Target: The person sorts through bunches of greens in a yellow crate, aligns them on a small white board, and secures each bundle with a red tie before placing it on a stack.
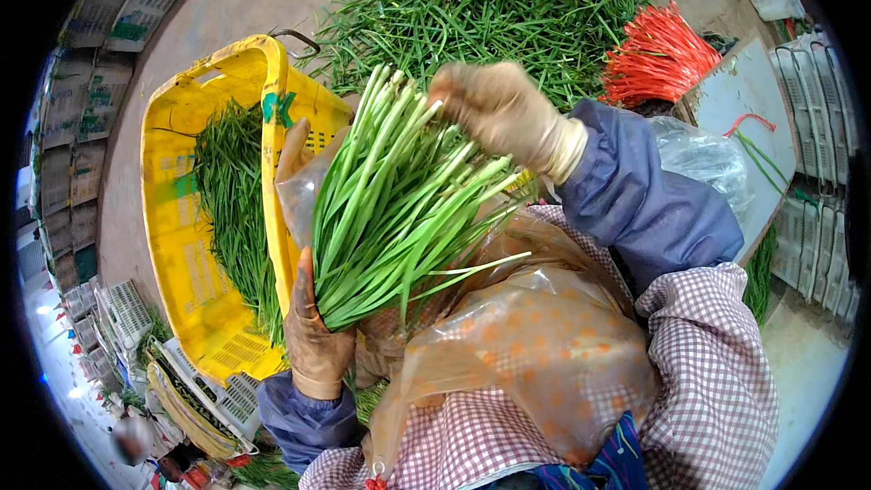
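Observation:
A thick bunch of garlic chives [390, 209], green leaves with pale cut ends, lies over my lap with the pale ends pointing up and away. My left hand [322, 336], in a stained rubber glove, is wrapped round its lower left, leafy side. My right hand [508, 118], in a similar glove with a pale cuff, is curled closed just above the pale stem ends. Its fingertips are slightly blurred beside one stem, and whatever they pinch is hidden. Beneath the bunch, a translucent plastic apron with orange spots [535, 327] covers my lap.
At left, a yellow plastic crate [200, 281] holds more chives. A large heap of loose chives [490, 9] lies on the floor ahead. Red ties [658, 59] stand in a bundle beside a pale board [744, 109] at right. Crates line both sides.

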`<state>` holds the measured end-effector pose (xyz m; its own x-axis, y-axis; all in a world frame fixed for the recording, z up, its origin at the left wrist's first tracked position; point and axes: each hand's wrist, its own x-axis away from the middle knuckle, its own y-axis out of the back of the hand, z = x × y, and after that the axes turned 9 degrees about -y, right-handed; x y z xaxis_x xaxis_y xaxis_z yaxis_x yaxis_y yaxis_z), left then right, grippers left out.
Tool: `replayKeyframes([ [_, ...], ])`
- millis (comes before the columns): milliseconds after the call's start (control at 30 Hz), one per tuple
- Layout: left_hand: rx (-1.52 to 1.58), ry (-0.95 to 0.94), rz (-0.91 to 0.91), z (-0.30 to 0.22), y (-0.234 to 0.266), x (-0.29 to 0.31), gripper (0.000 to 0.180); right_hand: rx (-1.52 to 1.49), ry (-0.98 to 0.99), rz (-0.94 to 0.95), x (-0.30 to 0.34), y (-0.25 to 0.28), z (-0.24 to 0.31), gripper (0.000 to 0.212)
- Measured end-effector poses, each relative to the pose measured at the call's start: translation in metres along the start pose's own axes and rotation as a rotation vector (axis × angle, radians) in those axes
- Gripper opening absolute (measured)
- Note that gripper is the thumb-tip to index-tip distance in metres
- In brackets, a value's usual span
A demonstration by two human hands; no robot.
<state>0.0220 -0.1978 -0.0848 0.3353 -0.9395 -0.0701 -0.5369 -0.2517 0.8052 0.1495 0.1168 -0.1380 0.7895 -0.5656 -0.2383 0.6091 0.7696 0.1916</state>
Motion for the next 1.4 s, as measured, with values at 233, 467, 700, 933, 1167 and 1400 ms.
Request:
replayKeyframes([
  [233, 0.012, 0.004, 0.035, -0.001, 0.007, -0.006, 0.087, -0.368, -0.364, 0.258, -0.019, 0.035, 0.028, 0.034],
  [467, -0.001, 0.019, 0.058, 0.003, 0.011, -0.002, 0.079, -0.033, -0.051, 0.104, -0.017, -0.010, 0.034, 0.025],
  [700, 0.102, 0.108, 0.080, 0.000, 0.014, -0.009, 0.078, -0.721, -0.338, -0.442, -0.032, 0.015, -0.005, 0.016],
  [933, 0.126, 0.083, 0.084, 0.007, 0.014, -0.007, 0.078, -0.400, -0.494, 0.355, -0.040, 0.004, 0.018, 0.037],
  [1167, 0.029, 0.093, 0.207, 0.008, 0.023, -0.011, 0.080, -0.415, -0.520, 0.426, -0.042, 0.011, 0.020, 0.033],
  [1400, -0.630, -0.560, 0.461, 0.029, 0.031, -0.019, 0.047, -0.256, -0.305, 0.324, -0.063, -0.015, 0.032, 0.037],
])
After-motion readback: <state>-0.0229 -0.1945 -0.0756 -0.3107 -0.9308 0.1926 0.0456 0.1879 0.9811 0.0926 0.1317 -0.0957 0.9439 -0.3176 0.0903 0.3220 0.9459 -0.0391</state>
